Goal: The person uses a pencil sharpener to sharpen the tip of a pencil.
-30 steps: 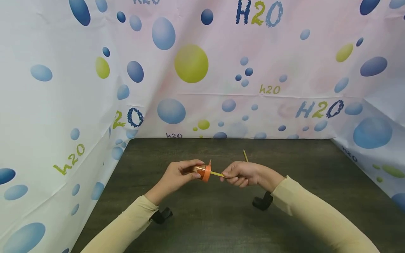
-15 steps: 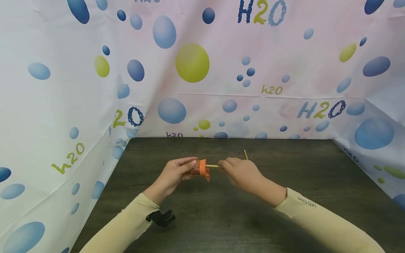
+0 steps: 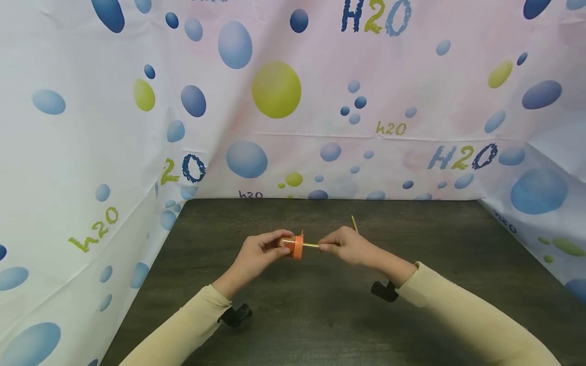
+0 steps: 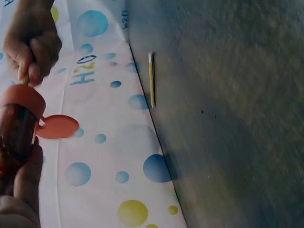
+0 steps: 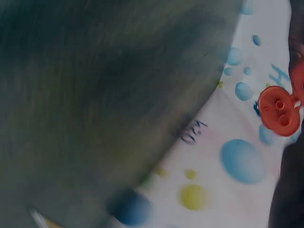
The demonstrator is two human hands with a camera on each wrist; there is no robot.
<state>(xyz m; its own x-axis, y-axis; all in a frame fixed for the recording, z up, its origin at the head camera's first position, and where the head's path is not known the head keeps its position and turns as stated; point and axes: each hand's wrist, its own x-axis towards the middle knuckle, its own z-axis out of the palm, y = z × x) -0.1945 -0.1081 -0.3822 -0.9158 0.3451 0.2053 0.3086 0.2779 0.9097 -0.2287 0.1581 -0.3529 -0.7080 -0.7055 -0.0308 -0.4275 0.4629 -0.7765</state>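
My left hand (image 3: 252, 260) holds an orange pencil sharpener (image 3: 297, 247) with a see-through container, lying sideways above the table. Its round orange flap lid (image 4: 59, 127) hangs open in the left wrist view, and two holes show in the lid in the right wrist view. A yellow pencil (image 3: 311, 245) sticks into the sharpener's orange end. Thumb and fingers of my right hand (image 3: 350, 247) pinch that pencil a short way out from the sharpener. The pencil's far end is hidden in the right hand.
A second pencil (image 4: 151, 80) lies on the dark table (image 3: 311, 325) behind the right hand, near the back edge. Black wrist cameras (image 3: 236, 315) hang under both cuffs. A dotted white cloth (image 3: 320, 168) walls the back and sides.
The right hand has rolled over and back again while pinching the pencil. The sharpener has turned in the left hand, its lid swinging from up to down and up again.
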